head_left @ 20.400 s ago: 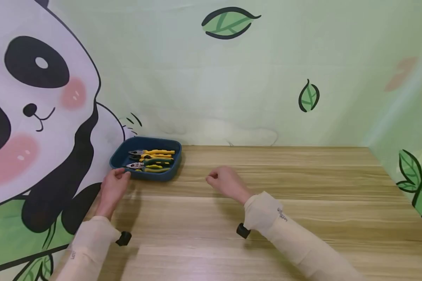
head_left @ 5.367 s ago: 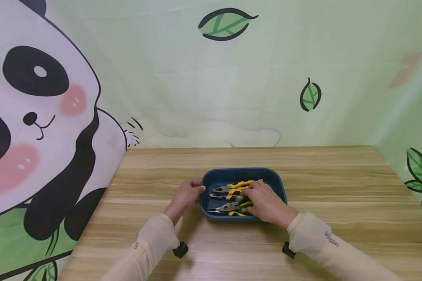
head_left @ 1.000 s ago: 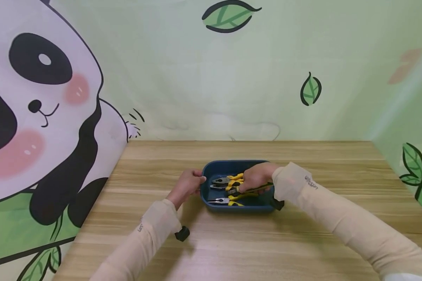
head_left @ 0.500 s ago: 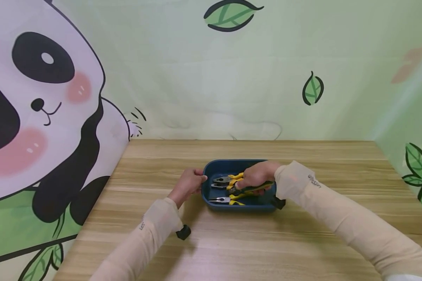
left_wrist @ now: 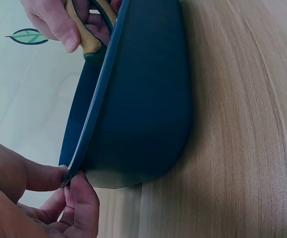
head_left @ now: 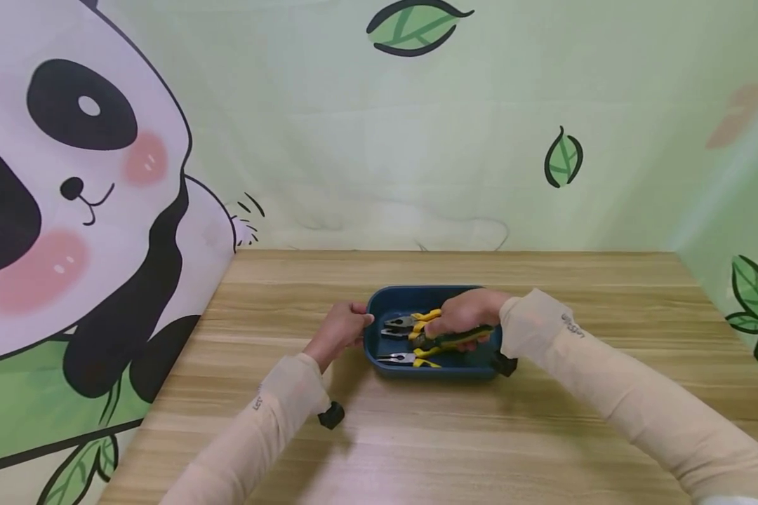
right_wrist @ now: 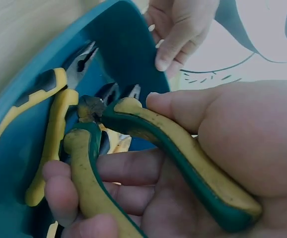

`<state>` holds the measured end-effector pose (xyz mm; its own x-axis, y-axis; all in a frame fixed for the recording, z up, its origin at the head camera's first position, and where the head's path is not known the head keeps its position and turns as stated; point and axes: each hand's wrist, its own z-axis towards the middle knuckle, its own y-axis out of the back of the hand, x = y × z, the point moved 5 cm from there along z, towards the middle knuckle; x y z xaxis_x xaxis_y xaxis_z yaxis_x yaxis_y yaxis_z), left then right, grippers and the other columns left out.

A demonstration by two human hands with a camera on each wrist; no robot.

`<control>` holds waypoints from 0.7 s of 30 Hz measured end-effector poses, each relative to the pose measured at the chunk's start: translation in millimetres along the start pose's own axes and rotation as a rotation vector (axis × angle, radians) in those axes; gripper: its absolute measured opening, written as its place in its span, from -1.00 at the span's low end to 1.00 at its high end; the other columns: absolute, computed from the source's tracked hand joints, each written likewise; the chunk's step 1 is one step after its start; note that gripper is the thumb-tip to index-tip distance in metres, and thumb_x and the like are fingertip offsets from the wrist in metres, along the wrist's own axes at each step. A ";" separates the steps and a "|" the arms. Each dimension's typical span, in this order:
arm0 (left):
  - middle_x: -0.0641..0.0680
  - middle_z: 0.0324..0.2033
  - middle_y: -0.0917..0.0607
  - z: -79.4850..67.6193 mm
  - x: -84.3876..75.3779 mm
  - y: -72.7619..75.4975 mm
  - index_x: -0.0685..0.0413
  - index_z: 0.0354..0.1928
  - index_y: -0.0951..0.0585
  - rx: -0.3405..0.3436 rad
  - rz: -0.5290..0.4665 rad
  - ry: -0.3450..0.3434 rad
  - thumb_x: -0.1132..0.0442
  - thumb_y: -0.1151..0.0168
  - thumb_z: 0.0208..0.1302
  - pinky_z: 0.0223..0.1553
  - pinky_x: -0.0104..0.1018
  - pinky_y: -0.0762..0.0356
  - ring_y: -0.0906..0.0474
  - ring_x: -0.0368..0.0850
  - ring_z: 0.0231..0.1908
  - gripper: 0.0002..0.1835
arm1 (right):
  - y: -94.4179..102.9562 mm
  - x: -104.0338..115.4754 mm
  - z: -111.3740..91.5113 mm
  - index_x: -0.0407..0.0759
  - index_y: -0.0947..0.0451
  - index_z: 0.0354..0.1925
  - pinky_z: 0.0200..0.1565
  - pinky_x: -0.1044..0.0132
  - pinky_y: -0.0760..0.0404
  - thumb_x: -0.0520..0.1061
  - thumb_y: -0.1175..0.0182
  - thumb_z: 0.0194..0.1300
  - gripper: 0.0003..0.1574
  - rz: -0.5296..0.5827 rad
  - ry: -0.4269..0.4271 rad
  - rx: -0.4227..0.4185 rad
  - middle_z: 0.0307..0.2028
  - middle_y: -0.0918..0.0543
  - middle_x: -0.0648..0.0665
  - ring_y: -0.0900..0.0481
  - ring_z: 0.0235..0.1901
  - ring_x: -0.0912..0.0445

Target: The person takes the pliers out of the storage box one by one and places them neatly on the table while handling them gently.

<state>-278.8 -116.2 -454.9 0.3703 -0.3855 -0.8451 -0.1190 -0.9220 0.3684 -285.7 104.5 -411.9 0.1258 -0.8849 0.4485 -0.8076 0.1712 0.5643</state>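
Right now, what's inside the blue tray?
Blue tray: yellow-handled pliers nearest the person; two more pliers toward the back, their handles partly covered. The right grip holds green-and-yellow pliers over the tray. Anything hidden directly beneath can't be seen.

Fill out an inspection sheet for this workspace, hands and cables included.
Surface: light wood-grain tabletop.
Job's things: rounded-rectangular blue tray on the tabletop; green-and-yellow-handled metal pliers, handles spread; more yellow-handled metal pliers lying in the tray.
Clutter: nothing seen.
Hands: left hand pinches the tray's rim; right hand grips the spread pliers, contact with those beneath unclear.
Cables: nothing seen.
Surroundings: pale-green backdrop printed with a black-and-white panda and green leaves.
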 end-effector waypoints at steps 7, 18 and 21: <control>0.23 -0.08 -0.63 0.2 0.1 0.1 0.38 0.19 -0.52 -0.007 -0.009 -0.010 0.38 -0.17 0.51 -0.38 -0.32 -0.57 -0.57 -0.01 -0.28 -0.69 | 7.5 1.6 -10.6 -0.25 -0.67 -0.03 -0.56 0.33 -0.41 0.24 -0.01 0.60 -0.39 0.049 0.039 -0.003 -0.44 -0.65 -0.12 -0.46 -0.58 0.08; 0.24 -0.04 -0.63 -1.5 -1.6 0.1 0.36 0.21 -0.52 0.001 -0.001 -0.001 0.37 -0.15 0.52 -0.29 -0.26 -0.59 -0.57 0.00 -0.25 -0.69 | 17.8 4.9 -31.3 -0.17 -0.57 -0.35 -0.49 0.31 -0.44 0.26 -0.02 0.59 -0.41 0.101 0.059 -0.012 -0.47 -0.59 -0.08 -0.49 -0.54 0.09; 0.24 -0.02 -0.63 -2.2 -2.3 -0.4 0.36 0.21 -0.52 0.002 -0.002 0.006 0.37 -0.15 0.52 -0.23 -0.22 -0.62 -0.57 0.01 -0.22 -0.68 | 20.3 5.1 -37.2 -0.17 -0.53 -0.38 -0.48 0.32 -0.43 0.26 0.00 0.59 -0.39 0.117 0.073 -0.005 -0.48 -0.58 -0.07 -0.49 -0.53 0.08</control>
<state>-277.6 -114.9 -452.2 0.3761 -0.3831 -0.8437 -0.1200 -0.9230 0.3656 -280.0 119.6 -372.5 0.0728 -0.8248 0.5608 -0.8166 0.2736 0.5083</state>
